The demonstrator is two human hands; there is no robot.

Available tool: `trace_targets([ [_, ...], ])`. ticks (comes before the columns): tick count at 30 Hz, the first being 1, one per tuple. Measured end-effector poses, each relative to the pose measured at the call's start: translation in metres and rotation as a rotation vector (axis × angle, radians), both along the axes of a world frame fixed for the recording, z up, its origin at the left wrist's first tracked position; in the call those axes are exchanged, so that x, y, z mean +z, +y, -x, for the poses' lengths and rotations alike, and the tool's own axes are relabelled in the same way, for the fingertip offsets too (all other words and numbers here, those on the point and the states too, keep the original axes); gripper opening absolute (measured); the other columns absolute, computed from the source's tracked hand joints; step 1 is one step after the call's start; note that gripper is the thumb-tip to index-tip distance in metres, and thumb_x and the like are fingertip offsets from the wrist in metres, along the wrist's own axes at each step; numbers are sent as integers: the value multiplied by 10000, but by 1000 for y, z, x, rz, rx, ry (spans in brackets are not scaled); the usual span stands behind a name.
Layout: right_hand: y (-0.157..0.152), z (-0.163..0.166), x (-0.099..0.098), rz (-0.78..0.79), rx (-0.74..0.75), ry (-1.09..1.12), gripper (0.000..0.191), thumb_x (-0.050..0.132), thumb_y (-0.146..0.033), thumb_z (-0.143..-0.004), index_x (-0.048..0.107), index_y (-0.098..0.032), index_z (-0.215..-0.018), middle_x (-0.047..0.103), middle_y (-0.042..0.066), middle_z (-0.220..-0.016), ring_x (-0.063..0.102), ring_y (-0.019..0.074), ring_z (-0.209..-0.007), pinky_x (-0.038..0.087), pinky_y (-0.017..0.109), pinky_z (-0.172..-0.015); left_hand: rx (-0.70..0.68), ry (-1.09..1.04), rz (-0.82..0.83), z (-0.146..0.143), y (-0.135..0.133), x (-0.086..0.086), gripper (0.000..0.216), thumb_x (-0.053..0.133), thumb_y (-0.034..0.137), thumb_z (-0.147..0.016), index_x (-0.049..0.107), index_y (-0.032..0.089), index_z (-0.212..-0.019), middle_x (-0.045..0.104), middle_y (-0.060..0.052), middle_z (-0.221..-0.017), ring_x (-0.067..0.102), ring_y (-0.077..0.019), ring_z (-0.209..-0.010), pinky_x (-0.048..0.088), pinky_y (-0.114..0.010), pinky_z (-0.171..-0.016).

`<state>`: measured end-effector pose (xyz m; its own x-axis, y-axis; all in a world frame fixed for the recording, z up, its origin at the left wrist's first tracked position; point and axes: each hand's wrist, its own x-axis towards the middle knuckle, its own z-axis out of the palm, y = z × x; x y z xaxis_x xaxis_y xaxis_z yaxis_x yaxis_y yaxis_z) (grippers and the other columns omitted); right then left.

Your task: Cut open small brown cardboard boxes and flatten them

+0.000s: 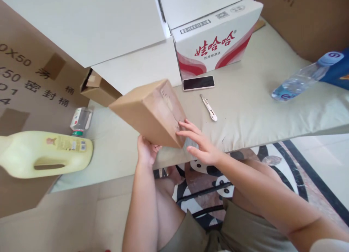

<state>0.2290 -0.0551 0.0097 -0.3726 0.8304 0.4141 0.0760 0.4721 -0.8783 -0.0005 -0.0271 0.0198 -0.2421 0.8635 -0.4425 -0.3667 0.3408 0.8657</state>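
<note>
A small brown cardboard box [148,112] is held tilted above the near edge of a pale cushion [245,110]. My left hand [146,151] grips the box from underneath at its near corner, fingers curled round it. My right hand [198,143] lies against the box's taped right face, fingers stretched out and touching it. A box cutter [208,108] and a phone [198,83] lie on the cushion just beyond my right hand.
A white carton with red print [215,37] stands behind the phone. A plastic water bottle [300,81] lies at the right. At the left lie a yellow jug [43,154], a small bottle [80,120] and large brown cartons [29,81]. My knees are below.
</note>
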Motion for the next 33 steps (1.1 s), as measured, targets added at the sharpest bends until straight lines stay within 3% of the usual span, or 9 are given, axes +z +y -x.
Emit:
trace_targets([
  [4, 2, -7, 3, -80, -75, -51, 510, 392, -569, -966, 558, -270, -1344, 462, 106, -1536, 272, 285, -1511, 250, 558, -1217, -114, 6, 98, -8, -1, 3, 681, 250, 652, -930, 676, 126, -860, 626, -96, -545, 567, -162, -375, 287, -213, -313],
  [10, -1, -9, 7, -155, -247, -67, 620, 390, -540, -958, 341, -261, -1510, 423, 130, -1537, 327, 314, -1477, 256, 565, -1214, -348, -60, 136, -12, -11, -6, 801, 333, 874, -776, 670, 152, -856, 576, -69, -482, 568, -183, -370, 247, -227, -331],
  [13, 0, -9, 9, -212, -331, -124, 545, 442, -475, -945, 432, -267, -1449, 403, 125, -1522, 261, 329, -1501, 233, 573, -1219, -523, -45, 227, -13, -16, -8, 722, 438, 834, -778, 666, 149, -818, 502, -29, -413, 543, -170, -333, 160, -219, -321],
  [18, 3, -9, 7, -265, -475, -217, 397, 495, -407, -901, 592, -292, -1269, 431, 95, -1475, 258, 365, -1486, 238, 636, -1190, -762, 123, 239, -3, -22, -4, 718, 489, 810, -771, 676, 118, -791, 678, -149, -602, 419, -92, -283, 43, -217, -328],
  [21, 0, -5, 5, -333, -403, -247, 456, 511, -398, -868, 577, -283, -1304, 501, 112, -1407, 376, 350, -1418, 319, 607, -1167, -648, 290, 137, 6, -22, -8, 650, 501, 746, -814, 657, 122, -720, 691, -152, -650, 355, -57, -307, 114, -203, -328],
  [24, -7, 5, 5, -417, -352, -243, 528, 528, -331, -847, 531, -242, -1368, 582, 128, -1328, 469, 326, -1342, 391, 566, -1134, -350, 395, 53, 13, -19, -14, 394, 671, 530, -799, 659, 161, -936, 701, -106, -843, 520, -91, -450, 296, -185, -383],
  [28, -19, 26, 6, -517, -294, -292, 509, 512, -209, -832, 564, -249, -1337, 664, 84, -1262, 547, 268, -1269, 411, 489, -1131, 190, 483, -349, 11, -10, -12, 520, 690, 469, -784, 531, 292, -1247, 554, -100, -1342, 631, -193, -1079, 529, -259, -779],
  [30, -24, 36, 5, -560, -274, -324, 477, 503, -190, -825, 601, -260, -1287, 694, 58, -1221, 573, 247, -1235, 374, 478, -1159, 225, 551, -599, 7, -7, -10, 500, 574, 583, -835, 549, 283, -1234, 449, -93, -1474, 476, -239, -1338, 462, -337, -1013],
  [33, -24, 40, 5, -594, -291, -279, 450, 510, -158, -811, 613, -231, -1242, 712, 57, -1172, 591, 238, -1196, 373, 476, -1154, 86, 724, -765, 0, -3, -10, 481, 512, 635, -859, 624, 236, -1104, 384, -92, -1536, 317, -284, -1463, 290, -407, -1177],
])
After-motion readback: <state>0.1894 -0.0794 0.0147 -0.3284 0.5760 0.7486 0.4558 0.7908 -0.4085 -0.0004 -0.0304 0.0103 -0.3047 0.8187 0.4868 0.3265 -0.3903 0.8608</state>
